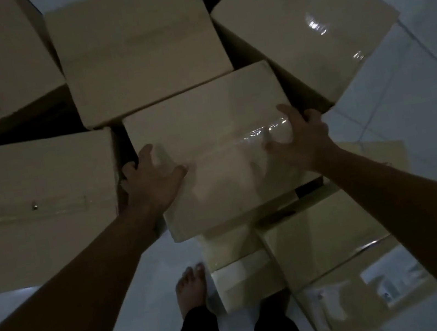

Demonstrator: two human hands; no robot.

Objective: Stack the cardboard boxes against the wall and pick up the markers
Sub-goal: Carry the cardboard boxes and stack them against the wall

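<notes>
Head view: in the dim centre of the frame, a taped tan cardboard box point(217, 148) is gripped by both hands, left hand point(153, 182) curled over its left edge, right hand point(302, 137) over its right. More tan cardboard boxes point(133, 43) surround it on the glossy white tiled floor point(413, 75).

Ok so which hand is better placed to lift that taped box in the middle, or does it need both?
Probably both. The left hand grips the middle box at its left edge, and the right hand curls over its right edge. Neither reaches across the top alone, and the box sits wedged among neighbouring boxes.
</notes>
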